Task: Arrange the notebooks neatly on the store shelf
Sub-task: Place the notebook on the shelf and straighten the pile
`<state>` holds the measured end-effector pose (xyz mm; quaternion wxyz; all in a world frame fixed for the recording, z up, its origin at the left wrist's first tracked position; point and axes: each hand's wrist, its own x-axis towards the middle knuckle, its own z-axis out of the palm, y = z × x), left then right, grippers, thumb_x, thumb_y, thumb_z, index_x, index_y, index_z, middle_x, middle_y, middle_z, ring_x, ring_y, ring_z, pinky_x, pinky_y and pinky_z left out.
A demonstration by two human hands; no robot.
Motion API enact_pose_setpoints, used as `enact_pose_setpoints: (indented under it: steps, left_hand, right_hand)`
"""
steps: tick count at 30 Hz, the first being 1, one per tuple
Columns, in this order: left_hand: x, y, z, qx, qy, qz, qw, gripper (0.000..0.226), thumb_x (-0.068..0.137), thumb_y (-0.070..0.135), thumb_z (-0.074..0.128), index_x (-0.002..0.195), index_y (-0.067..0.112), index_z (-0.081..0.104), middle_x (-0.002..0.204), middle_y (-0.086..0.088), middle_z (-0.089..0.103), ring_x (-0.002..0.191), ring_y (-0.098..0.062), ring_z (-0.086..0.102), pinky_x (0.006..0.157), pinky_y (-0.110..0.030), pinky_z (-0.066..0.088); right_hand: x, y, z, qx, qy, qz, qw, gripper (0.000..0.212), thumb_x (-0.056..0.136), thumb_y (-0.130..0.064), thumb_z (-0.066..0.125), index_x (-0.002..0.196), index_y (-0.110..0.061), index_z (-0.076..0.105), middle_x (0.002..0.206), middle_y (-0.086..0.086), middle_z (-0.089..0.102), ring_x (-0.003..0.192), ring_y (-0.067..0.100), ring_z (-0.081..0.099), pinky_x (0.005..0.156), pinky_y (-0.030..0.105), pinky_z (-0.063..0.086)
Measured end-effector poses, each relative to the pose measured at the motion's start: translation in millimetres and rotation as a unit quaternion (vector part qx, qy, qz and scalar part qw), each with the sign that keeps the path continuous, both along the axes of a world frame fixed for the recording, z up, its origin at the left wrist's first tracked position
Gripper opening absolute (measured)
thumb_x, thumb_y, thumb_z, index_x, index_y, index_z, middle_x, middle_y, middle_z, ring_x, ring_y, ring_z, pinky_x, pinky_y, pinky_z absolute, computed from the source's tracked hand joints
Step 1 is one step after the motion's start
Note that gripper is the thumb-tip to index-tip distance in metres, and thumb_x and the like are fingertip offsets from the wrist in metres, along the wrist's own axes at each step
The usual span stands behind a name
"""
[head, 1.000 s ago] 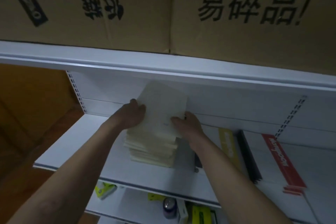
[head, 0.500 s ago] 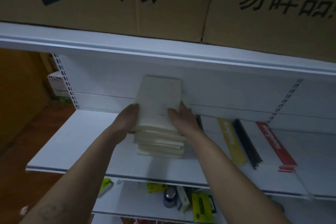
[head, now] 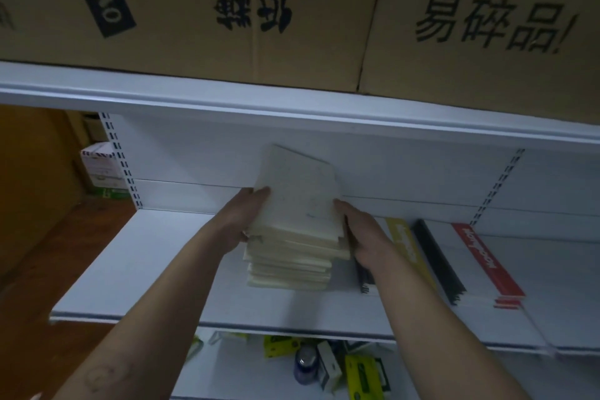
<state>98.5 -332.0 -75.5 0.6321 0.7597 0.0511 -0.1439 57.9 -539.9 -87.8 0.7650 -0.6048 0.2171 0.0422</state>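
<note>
A stack of cream notebooks [head: 292,256] stands on the white shelf [head: 136,276] near its middle. The uppermost notebooks [head: 298,198] are tipped up at the back and skewed from the pile below. My left hand [head: 242,221] grips the left side of these upper notebooks, thumb on the top cover. Against their right side presses my right hand [head: 363,234]. Lower notebooks in the pile lie slightly out of line with each other.
Flat notebooks with a yellow band [head: 406,243], a black spine [head: 438,263] and a red band [head: 483,260] lie to the right. Cardboard boxes [head: 227,10] fill the shelf above. Small goods [head: 324,364] sit on the shelf below. Left of the stack the shelf is bare.
The upper notebooks were square on the pile half a second ago; now they are lifted at the back and turned a little. Both hands stay at the stack's sides.
</note>
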Motion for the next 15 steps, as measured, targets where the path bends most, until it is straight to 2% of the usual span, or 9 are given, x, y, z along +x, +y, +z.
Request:
enact_pose_setpoints:
  steps: [3,5,7,10,13,15]
  left_hand:
    - [2,-1,2,-0.017,0.003,0.002,1.0,0.048,0.095,0.046,0.045,0.131,0.014,0.048,0.113,-0.011,0.06,0.088,-0.029,0.058,0.059,-0.03,0.044]
    - [3,-1,-1,-0.005,-0.005,-0.001,1.0,0.048,0.095,0.045,0.044,0.131,0.014,0.047,0.114,-0.011,0.059,0.089,-0.029,0.057,0.062,-0.031,0.043]
    - [4,0,-3,0.002,-0.012,0.001,1.0,0.047,0.095,0.045,0.044,0.131,0.015,0.047,0.115,-0.01,0.058,0.092,-0.029,0.056,0.068,-0.034,0.042]
    - [5,1,-4,0.011,-0.01,0.003,1.0,0.048,0.093,0.046,0.047,0.13,0.015,0.046,0.118,-0.01,0.058,0.095,-0.03,0.057,0.07,-0.036,0.043]
    - [6,0,0,0.027,-0.011,0.0,1.0,0.048,0.091,0.046,0.05,0.127,0.015,0.046,0.12,-0.012,0.057,0.1,-0.033,0.058,0.074,-0.037,0.044]
    - [5,2,1,0.027,-0.014,-0.005,1.0,0.046,0.093,0.044,0.049,0.127,0.014,0.047,0.119,-0.013,0.058,0.098,-0.032,0.057,0.069,-0.034,0.043]
  right_hand:
    - [0,0,0,-0.002,-0.029,0.005,1.0,0.026,0.093,-0.021,0.059,0.111,-0.003,0.065,0.108,0.015,0.069,0.09,0.027,0.067,0.076,0.034,0.055]
    - [1,4,0,-0.054,-0.037,0.009,0.998,0.028,0.092,-0.022,0.06,0.113,-0.004,0.064,0.11,0.013,0.069,0.093,0.026,0.067,0.08,0.038,0.055]
    - [1,8,-1,-0.088,-0.034,0.014,0.995,0.039,0.089,-0.027,0.062,0.122,-0.006,0.061,0.115,0.01,0.068,0.098,0.026,0.067,0.083,0.041,0.055]
    - [0,12,-2,-0.089,-0.035,0.023,0.995,0.034,0.089,-0.024,0.061,0.119,-0.01,0.063,0.113,0.008,0.07,0.1,0.027,0.067,0.087,0.045,0.054]
    - [-3,14,-1,-0.061,-0.048,0.039,0.996,0.026,0.091,-0.018,0.059,0.116,-0.011,0.066,0.108,0.007,0.071,0.094,0.025,0.068,0.084,0.039,0.054]
    - [-4,16,-2,-0.06,-0.055,0.051,0.995,0.027,0.091,-0.016,0.058,0.117,-0.01,0.065,0.107,0.006,0.07,0.093,0.024,0.067,0.08,0.033,0.053]
